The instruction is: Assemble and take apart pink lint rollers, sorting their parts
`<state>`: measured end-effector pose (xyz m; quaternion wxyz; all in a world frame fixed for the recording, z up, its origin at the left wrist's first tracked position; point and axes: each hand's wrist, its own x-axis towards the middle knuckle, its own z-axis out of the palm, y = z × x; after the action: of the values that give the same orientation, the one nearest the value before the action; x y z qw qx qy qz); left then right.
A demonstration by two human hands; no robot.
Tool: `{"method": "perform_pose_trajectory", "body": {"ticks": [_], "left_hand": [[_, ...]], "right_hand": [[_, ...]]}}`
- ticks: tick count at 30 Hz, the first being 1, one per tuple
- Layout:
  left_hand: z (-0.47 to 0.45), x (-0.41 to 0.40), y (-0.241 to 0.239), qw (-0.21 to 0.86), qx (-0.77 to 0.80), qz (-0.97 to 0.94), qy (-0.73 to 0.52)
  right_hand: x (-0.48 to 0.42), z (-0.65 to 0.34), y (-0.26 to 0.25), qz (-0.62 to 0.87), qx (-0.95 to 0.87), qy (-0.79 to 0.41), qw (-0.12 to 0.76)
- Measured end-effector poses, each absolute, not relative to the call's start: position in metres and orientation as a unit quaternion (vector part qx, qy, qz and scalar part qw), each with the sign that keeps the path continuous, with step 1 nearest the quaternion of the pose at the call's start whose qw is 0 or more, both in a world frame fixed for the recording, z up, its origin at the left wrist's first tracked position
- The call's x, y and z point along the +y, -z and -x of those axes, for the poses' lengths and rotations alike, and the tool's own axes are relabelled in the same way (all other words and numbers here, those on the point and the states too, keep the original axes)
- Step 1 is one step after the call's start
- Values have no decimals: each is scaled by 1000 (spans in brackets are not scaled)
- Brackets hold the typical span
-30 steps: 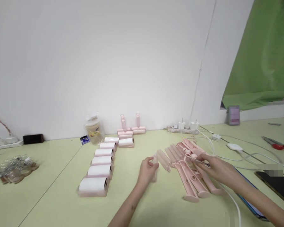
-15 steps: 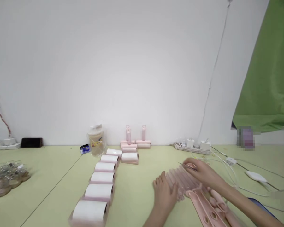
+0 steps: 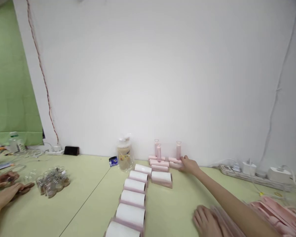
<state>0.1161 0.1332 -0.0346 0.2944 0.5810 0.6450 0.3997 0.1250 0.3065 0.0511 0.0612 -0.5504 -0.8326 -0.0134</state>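
My right hand (image 3: 189, 164) reaches to the back by the wall, its fingers closed around the right end of a pink lint roller (image 3: 175, 163) lying there. A short pink handle with a loop (image 3: 178, 150) stands upright from it. Beside it on the left are more pink rollers (image 3: 159, 163), also with upright handles. My left hand (image 3: 207, 222) lies low on the table, fingers spread and slightly bent, at a bundle of clear pinkish strips (image 3: 228, 219). Motion blurs the strips, and my right forearm partly covers them.
White paper rolls in pink covers (image 3: 132, 198) form a row down the middle. Pink plastic parts (image 3: 281, 214) and a power strip (image 3: 253, 176) are on the right. Toward the left are a bagged tub (image 3: 124, 156), clear domed pieces (image 3: 53, 181) and another person's hands (image 3: 8, 189).
My right hand has left the strips and the thin pointed tool, moving to the rollers by the wall. My left hand stays by the strips. The view has swung left.
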Motion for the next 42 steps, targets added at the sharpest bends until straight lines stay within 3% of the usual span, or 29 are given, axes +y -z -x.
{"method": "perform_pose_trajectory", "body": {"ticks": [4,9,14,19,25,29,32,36,39,42], "left_hand": [[-94,102,15,246,621,-541,-511],[-46,61,7,290,592,-526,-537],[-2,35,7,433,494,-617,-433],[16,27,8,379,521,-678,-355],[15,29,8,358,522,-663,-400],[14,24,-4,296,495,-616,-537],[8,14,-27,412,462,-504,-602],[-2,-6,-45,718,438,-345,-416],[-4,-14,-43,775,409,-333,-346],[-3,-12,-39,757,420,-325,-380]], "right_hand": [[272,-156,-66,541,-839,9,53],[176,-193,-79,484,-871,-29,83],[83,-199,-61,416,-894,-110,123],[60,-192,-47,416,-875,-188,164],[66,-201,-67,419,-811,-238,332],[56,-215,-80,441,-774,-206,405],[42,-217,-82,349,-856,-117,363],[27,-207,-81,168,-950,-28,261],[28,-208,-84,179,-967,6,183],[43,-225,-91,296,-939,-9,173]]}}
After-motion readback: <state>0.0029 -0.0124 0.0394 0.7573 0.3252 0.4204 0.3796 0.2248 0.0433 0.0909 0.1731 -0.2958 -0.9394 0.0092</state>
